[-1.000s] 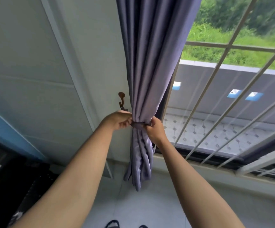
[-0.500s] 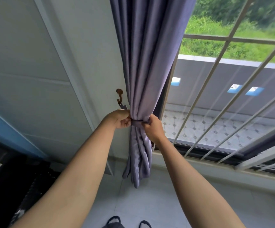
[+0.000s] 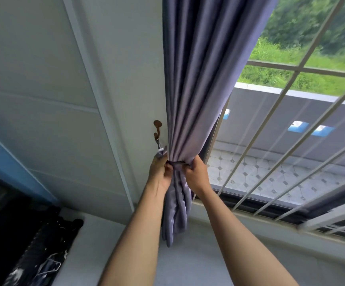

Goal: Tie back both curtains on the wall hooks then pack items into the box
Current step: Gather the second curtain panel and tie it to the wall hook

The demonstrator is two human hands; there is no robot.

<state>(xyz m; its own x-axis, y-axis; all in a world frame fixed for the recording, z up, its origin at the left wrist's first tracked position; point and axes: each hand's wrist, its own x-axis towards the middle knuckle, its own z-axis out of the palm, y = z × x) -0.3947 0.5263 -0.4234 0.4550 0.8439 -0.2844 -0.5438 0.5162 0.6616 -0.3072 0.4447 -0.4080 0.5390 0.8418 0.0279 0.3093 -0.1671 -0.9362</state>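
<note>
Curtain (image 3: 198, 89): gathered, cinched by tie-back band (image 3: 177, 163).
Left hand (image 3: 160, 172): pinching band.
Right hand (image 3: 196, 174): pinching band.
Hook (image 3: 157, 129): just above left hand.

Home room, purple curtain (image 3: 198, 89), barred window (image 3: 291, 141), wall hook (image 3: 157, 129), tiled balcony outside

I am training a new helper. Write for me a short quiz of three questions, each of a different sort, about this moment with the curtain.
1. True or false: the curtain is gathered into a bunch between the left hand and the right hand.
2. The brown wall hook is: A) left of the curtain, B) right of it, C) under the window grille.
3. Fill in: both hands hold the tie-back band around the ____.

Key: 1 true; 2 A; 3 curtain.
</note>
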